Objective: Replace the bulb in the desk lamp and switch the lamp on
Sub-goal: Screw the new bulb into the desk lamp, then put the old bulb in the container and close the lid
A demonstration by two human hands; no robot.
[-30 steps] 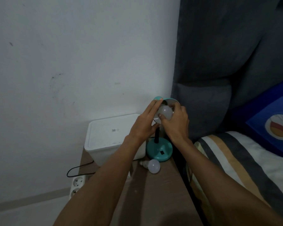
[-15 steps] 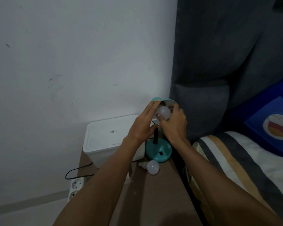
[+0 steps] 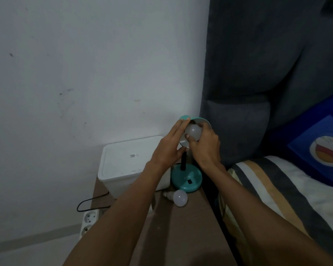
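Note:
A small teal desk lamp stands on a wooden bedside table (image 3: 181, 237), with its round base (image 3: 186, 180) by the bed and its shade (image 3: 201, 120) tipped toward me. A white bulb (image 3: 193, 132) sits in the mouth of the shade, unlit. My right hand (image 3: 205, 148) grips this bulb with thumb and fingers. My left hand (image 3: 169, 146) cups the left side of the shade, fingers straight along its rim. A second white bulb (image 3: 178, 197) lies on its side on the table in front of the lamp base.
A white lidded box (image 3: 129, 162) stands left of the lamp against the white wall. A black cable (image 3: 88, 202) runs down to a white power strip (image 3: 88, 219) on the floor. A grey padded headboard (image 3: 238, 131) and a striped bed (image 3: 277, 189) lie to the right.
My right thumb has shifted slightly on the bulb in the shade; both hands stay at the lamp head. The view has moved a little.

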